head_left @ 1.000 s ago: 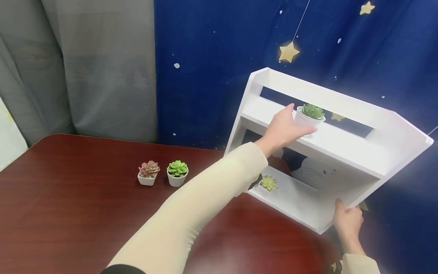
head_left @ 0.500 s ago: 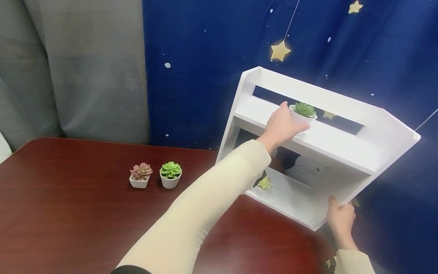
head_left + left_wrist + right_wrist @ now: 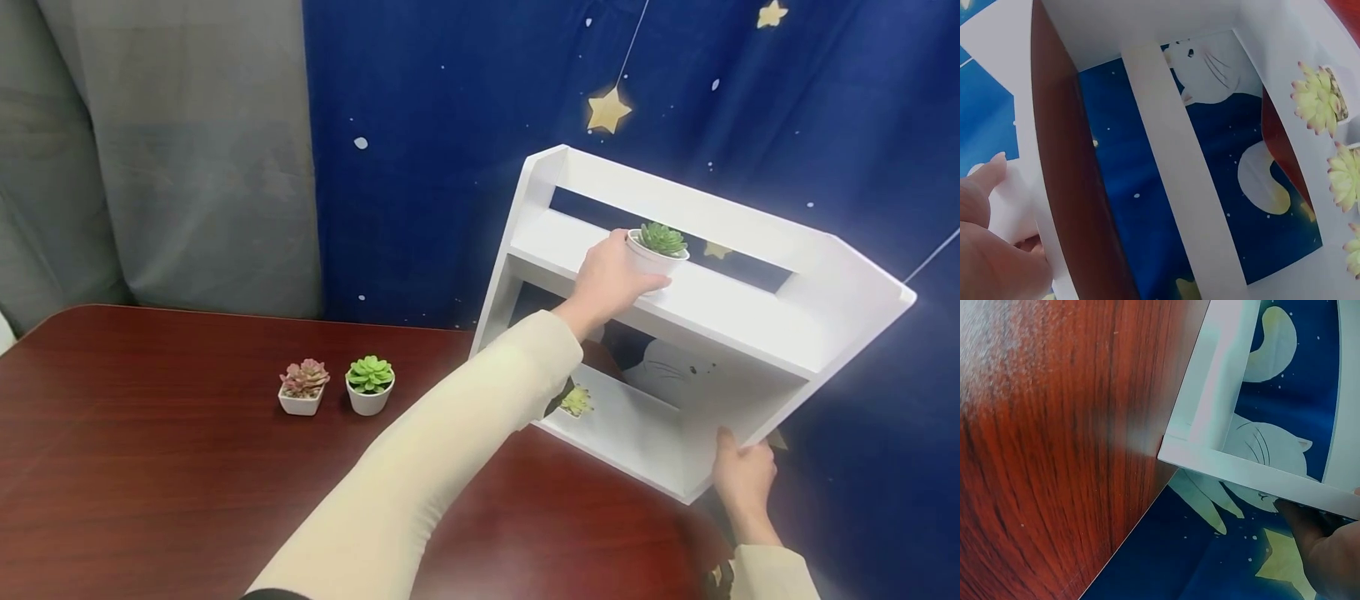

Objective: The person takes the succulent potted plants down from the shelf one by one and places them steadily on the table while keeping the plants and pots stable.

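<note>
In the head view my left hand [image 3: 606, 279] holds a green succulent in a round white pot [image 3: 660, 243], thumb and fingers round the pot, on the top board of a white two-tier shelf [image 3: 738, 308]. That same pot [image 3: 1011, 209] shows at the far left of the left wrist view, gripped near the board's edge. My right hand [image 3: 744, 479] grips the shelf's right side panel low down, thumb on the inner side. Pale yellow-green succulents [image 3: 1319, 100] stand on the lower board; my left sleeve hides part of that group in the head view.
On the reddish-brown table [image 3: 165, 483], left of the shelf, sit a pink succulent in a square white pot [image 3: 303, 390] and a bright green succulent in a round pot [image 3: 369, 387]. Behind hang a blue star-patterned curtain [image 3: 450, 208] and a grey curtain [image 3: 202, 167].
The head view has turned slightly, so everything sits further left in it. Both hands keep their places on the pot and the shelf's side panel.
</note>
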The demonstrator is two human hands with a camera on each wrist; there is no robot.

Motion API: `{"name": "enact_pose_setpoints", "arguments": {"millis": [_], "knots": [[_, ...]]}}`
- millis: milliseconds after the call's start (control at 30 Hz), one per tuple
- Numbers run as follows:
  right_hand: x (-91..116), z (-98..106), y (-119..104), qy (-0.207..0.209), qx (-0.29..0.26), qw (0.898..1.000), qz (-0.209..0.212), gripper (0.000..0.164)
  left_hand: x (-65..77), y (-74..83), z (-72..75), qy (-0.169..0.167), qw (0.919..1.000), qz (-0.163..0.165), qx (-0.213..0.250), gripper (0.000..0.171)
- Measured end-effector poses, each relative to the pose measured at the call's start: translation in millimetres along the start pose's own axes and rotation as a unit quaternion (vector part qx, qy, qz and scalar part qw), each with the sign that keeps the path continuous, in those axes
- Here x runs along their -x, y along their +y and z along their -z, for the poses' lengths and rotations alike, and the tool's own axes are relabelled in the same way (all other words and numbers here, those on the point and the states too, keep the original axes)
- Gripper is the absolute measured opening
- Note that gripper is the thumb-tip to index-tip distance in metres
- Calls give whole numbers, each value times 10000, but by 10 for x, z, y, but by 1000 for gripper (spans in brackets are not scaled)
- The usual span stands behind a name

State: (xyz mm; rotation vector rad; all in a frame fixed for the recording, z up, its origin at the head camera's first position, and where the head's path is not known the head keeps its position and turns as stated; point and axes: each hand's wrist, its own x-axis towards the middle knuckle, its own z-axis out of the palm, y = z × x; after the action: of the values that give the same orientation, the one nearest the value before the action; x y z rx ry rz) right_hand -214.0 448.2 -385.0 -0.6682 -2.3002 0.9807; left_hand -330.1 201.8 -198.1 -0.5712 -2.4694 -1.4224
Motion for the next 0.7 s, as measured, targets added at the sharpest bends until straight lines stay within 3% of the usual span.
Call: {"name": "enact_pose_setpoints", "arguments": {"millis": [400, 533, 700], "knots": [[-9, -15, 10, 153, 13, 9998, 99, 53, 125, -84, 138, 100, 9953, -62, 959, 67], [-5, -15, 2, 119, -19, 9999, 37, 53, 228, -122, 193, 16, 9942, -130, 1065, 69], [-8, -17, 14, 103, -26, 9999, 9, 53, 335, -189, 291, -127, 9957, -355, 843, 68]]}}
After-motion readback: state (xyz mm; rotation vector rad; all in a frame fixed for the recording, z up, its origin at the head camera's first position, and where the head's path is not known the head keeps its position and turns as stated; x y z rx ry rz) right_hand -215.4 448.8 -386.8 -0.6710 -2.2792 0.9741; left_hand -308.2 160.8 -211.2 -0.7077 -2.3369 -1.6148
